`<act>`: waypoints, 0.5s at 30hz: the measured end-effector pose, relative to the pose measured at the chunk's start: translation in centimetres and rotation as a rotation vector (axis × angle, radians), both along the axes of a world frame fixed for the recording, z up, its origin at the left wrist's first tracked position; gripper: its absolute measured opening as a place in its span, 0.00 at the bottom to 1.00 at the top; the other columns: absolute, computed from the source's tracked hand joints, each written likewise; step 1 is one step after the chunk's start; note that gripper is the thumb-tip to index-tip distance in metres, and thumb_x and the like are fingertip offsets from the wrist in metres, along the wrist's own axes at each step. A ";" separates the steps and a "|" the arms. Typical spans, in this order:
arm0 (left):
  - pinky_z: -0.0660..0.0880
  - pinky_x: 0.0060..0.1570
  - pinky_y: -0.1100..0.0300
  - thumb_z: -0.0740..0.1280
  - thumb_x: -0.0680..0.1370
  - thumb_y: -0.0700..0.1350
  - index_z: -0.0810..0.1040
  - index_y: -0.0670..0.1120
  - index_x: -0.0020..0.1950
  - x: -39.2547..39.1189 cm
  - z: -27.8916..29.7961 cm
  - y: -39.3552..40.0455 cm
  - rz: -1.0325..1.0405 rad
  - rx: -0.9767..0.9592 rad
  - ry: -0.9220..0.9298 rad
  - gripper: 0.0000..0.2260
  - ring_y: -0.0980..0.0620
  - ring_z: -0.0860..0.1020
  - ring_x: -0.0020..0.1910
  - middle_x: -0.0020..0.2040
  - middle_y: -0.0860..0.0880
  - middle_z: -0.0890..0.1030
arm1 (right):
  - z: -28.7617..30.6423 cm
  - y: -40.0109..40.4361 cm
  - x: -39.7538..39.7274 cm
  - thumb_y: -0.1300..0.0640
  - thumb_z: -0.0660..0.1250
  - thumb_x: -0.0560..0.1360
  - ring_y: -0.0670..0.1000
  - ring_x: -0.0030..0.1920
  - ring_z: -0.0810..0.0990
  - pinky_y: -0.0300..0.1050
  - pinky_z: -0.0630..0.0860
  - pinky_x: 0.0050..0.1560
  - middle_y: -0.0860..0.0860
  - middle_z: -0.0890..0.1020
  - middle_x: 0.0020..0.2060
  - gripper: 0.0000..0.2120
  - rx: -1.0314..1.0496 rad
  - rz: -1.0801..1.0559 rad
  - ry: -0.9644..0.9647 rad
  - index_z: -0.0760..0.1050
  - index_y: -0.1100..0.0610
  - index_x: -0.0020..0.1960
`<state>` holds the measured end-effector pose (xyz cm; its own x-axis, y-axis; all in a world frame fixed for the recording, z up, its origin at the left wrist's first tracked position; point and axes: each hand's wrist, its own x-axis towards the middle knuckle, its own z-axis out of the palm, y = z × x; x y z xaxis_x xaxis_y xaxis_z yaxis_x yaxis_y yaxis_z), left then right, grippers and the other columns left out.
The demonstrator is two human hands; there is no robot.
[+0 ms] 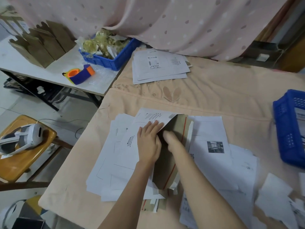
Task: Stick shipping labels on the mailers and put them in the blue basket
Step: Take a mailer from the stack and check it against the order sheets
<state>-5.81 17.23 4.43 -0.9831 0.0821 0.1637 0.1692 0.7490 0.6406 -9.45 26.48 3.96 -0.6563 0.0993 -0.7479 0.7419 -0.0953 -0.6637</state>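
- The left hand (149,142) lies flat with straight fingers on a white mailer (125,146), pressing its upper edge where the flap lifts.
- The right hand (168,136) reaches into the brown interior of the opened mailer (166,166); its fingers are blurred and partly hidden, so whether it pinches anything cannot be told.
- The mailer sits on top of a loose pile of white mailers (105,171) at the near edge of the peach-covered table (214,96). More white sheets (212,146), one with a small printed picture, spread to the right.
- A second stack of mailers, the top one already labelled (158,66), lies at the far side of the table.
- The blue basket (287,129) stands at the right edge, well apart from the hands; another blue crate (112,60) full of yellowish packing sits on the side table, near a tape dispenser (80,74).
- Likely risks from here:
  - The pile is uneven and overlapping, so pressing on it could make sheets slide, and a label may go on crooked or creased.
  - With the flap open and a red-striped adhesive strip (171,172) showing, the flap could stick in the wrong place, or to a neighbouring sheet.
  - Lifting the top mailer could drag the ones beneath off the near edge.
  - Two blue containers are in view, so the finished mailer could go into the wrong one.
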 end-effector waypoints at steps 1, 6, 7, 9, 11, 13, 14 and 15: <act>0.58 0.71 0.50 0.46 0.69 0.44 0.77 0.51 0.65 -0.1 0.2 0.2 0.008 -0.002 0.002 0.30 0.48 0.69 0.70 0.67 0.50 0.76 | 0.2 0.6 0.4 0.62 0.55 0.80 0.50 0.40 0.76 0.38 0.69 0.32 0.53 0.78 0.47 0.11 0.023 -0.032 0.005 0.74 0.57 0.57; 0.62 0.69 0.49 0.50 0.71 0.39 0.78 0.51 0.63 -0.1 1.1 1.5 0.008 -0.008 0.016 0.27 0.47 0.70 0.69 0.65 0.50 0.77 | 2.2 5.2 2.4 0.63 0.59 0.78 0.50 0.36 0.82 0.42 0.77 0.42 0.53 0.83 0.38 0.08 -0.046 -0.247 0.112 0.77 0.60 0.48; 0.61 0.68 0.50 0.51 0.72 0.38 0.78 0.51 0.63 0.0 1.2 1.6 0.005 -0.009 0.016 0.26 0.47 0.70 0.69 0.65 0.50 0.77 | 2.6 6.6 2.9 0.64 0.60 0.77 0.52 0.36 0.82 0.43 0.77 0.42 0.54 0.83 0.37 0.08 0.014 -0.416 0.162 0.78 0.60 0.46; 0.61 0.68 0.50 0.52 0.72 0.37 0.78 0.51 0.63 0.2 1.2 1.6 -0.012 -0.019 0.026 0.25 0.47 0.70 0.68 0.65 0.50 0.78 | 2.4 9.8 4.1 0.63 0.60 0.73 0.55 0.40 0.81 0.46 0.75 0.41 0.53 0.82 0.37 0.08 0.285 -0.743 0.225 0.78 0.59 0.45; 0.62 0.68 0.49 0.52 0.72 0.38 0.78 0.51 0.63 0.3 1.2 1.4 -0.029 -0.029 0.029 0.25 0.47 0.70 0.69 0.65 0.49 0.77 | 1.4 12.4 5.9 0.59 0.62 0.72 0.58 0.50 0.80 0.48 0.75 0.47 0.55 0.82 0.48 0.10 0.576 -0.830 0.148 0.78 0.55 0.51; 0.61 0.69 0.48 0.51 0.73 0.38 0.78 0.51 0.64 0.4 1.1 1.4 -0.033 -0.031 0.020 0.25 0.46 0.70 0.69 0.66 0.49 0.77 | -0.6 14.2 7.5 0.55 0.66 0.72 0.62 0.60 0.74 0.53 0.73 0.57 0.59 0.75 0.61 0.17 0.728 -0.687 -0.037 0.75 0.57 0.60; 0.61 0.69 0.49 0.51 0.73 0.38 0.78 0.50 0.64 0.5 1.1 1.5 -0.033 -0.032 0.014 0.25 0.46 0.69 0.70 0.66 0.49 0.77 | -1.5 14.8 8.3 0.51 0.68 0.72 0.64 0.64 0.70 0.55 0.71 0.61 0.61 0.71 0.65 0.22 0.768 -0.580 -0.124 0.72 0.59 0.64; 0.60 0.70 0.49 0.51 0.73 0.38 0.78 0.50 0.64 0.6 1.1 1.6 -0.034 -0.033 0.009 0.25 0.46 0.69 0.70 0.66 0.49 0.76 | -2.0 15.1 9.0 0.49 0.70 0.71 0.65 0.66 0.67 0.57 0.68 0.64 0.62 0.68 0.67 0.28 0.809 -0.482 -0.188 0.70 0.60 0.67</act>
